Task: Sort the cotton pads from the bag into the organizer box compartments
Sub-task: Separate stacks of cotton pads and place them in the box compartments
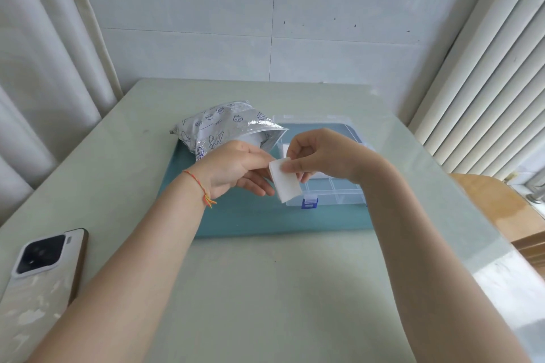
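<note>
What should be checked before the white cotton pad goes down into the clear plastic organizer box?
1. Pad held: ok. The right hand pinches the white square cotton pad; the left hand touches its edge.
2. Single pad, not several: cannot tell.
3. Lid open: ok. The clear plastic organizer box with blue latch shows bare compartments.
4. Target compartment free: cannot tell; the hands hide much of the box.
5. Silver printed bag clear of the box: not ok; its mouth overlaps the box's left edge.
</note>
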`<state>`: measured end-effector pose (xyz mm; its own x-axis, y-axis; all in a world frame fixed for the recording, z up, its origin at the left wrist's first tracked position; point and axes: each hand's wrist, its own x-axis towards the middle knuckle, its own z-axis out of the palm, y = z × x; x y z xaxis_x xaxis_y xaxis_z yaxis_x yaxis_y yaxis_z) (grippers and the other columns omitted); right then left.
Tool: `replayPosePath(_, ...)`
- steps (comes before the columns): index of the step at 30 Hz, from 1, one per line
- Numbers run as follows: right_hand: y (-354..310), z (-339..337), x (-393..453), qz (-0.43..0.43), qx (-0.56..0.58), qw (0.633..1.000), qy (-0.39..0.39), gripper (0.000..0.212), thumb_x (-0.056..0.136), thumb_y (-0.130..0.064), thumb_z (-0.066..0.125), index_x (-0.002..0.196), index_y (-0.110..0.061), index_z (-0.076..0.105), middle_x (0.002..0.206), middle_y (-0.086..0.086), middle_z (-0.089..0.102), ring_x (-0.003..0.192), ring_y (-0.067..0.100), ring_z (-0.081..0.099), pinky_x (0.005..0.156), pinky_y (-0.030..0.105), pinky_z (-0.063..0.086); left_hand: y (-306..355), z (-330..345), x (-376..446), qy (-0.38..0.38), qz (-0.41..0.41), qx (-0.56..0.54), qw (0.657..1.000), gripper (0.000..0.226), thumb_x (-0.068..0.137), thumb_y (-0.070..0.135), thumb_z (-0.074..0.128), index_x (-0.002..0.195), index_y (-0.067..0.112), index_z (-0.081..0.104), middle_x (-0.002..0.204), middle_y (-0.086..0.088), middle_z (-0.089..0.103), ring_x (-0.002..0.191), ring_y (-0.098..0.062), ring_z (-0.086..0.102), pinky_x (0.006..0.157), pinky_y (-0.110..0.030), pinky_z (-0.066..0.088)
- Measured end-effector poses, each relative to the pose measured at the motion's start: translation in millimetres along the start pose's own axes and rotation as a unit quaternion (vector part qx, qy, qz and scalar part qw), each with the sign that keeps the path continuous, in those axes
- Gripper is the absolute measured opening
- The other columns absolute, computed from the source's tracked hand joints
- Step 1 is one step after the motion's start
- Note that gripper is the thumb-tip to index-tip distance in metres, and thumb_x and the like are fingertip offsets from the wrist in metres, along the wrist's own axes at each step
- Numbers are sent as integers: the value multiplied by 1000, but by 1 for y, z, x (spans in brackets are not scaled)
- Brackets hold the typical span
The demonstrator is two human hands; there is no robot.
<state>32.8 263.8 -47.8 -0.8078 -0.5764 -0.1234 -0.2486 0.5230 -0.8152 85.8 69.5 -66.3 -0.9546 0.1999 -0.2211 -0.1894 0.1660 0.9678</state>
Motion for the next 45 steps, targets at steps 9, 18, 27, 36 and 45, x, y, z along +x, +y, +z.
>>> replayPosePath(9,-9,10,4,-23,-53,991,121,25,84,-29,76,91,-17,56,77,1,70,59,16,64,56,24,50,1,3,5,99,27,-93,990,3,92,3,62,91,1,64,78,-16,70,62,-21,71,58,-24,58)
replayPosePath(18,-18,34,4,-88,-204,956,194,34,84,-39,70,92,-15,47,87,2,64,75,22,59,71,41,51,3,2,11,204,39,-178,962,7,93,8,59,95,4,64,75,-11,68,62,-23,68,62,-31,60)
replayPosePath(27,-23,45,18,-27,-222,958,180,23,87,-32,66,94,-11,57,89,-1,65,83,20,59,69,34,50,7,-26,7,270,84,-147,948,22,94,8,46,85,7,66,78,-8,65,62,-20,65,55,-28,57)
replayPosePath(36,-17,96,73,22,-458,878,140,41,92,-47,57,117,-15,57,118,6,61,125,26,41,93,37,33,-10,-47,9,247,88,-146,954,28,96,9,38,103,7,65,75,-9,68,58,-23,64,41,-24,41)
replayPosePath(45,-30,80,64,23,-420,897,138,16,91,-19,48,97,-17,63,100,2,65,101,25,56,86,33,34,-12,-47,10,242,82,-187,949,25,97,9,37,101,0,60,73,-14,69,55,-26,65,36,-22,39)
